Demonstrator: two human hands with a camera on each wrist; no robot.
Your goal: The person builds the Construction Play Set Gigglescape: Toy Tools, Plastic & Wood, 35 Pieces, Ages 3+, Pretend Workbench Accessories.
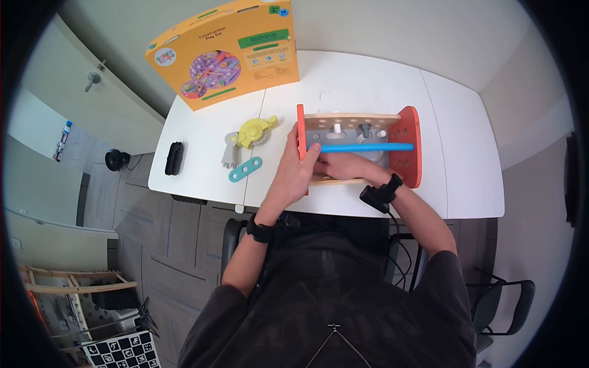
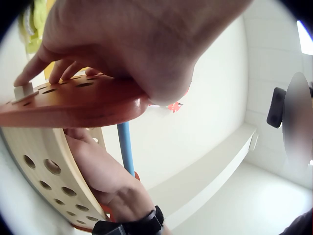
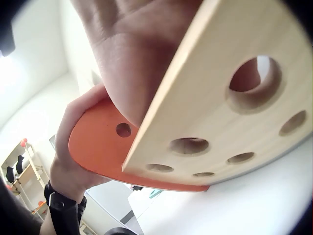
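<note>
A wooden toy toolbox with red end panels (image 1: 412, 122), pale perforated sides (image 3: 215, 117) and a blue handle bar (image 1: 368, 147) sits on the table. My left hand (image 1: 296, 168) grips its left end panel (image 2: 93, 105), thumb over the edge near the bar. On that panel's outer face, a left fingertip touches a small pale peg piece (image 2: 23, 91). Under the bar, my right hand (image 1: 343, 165) reaches inside toward the left panel; its fingertips are hidden, and I cannot tell what they hold. White pegs (image 1: 337, 129) and a grey bolt (image 1: 365, 130) show inside the box.
Left of the toolbox lie a yellow-green and grey toy saw (image 1: 253, 132) and a teal strip with holes (image 1: 245, 169). A black case (image 1: 174, 158) is near the table's left edge. The yellow play set box (image 1: 227, 55) stands at the back.
</note>
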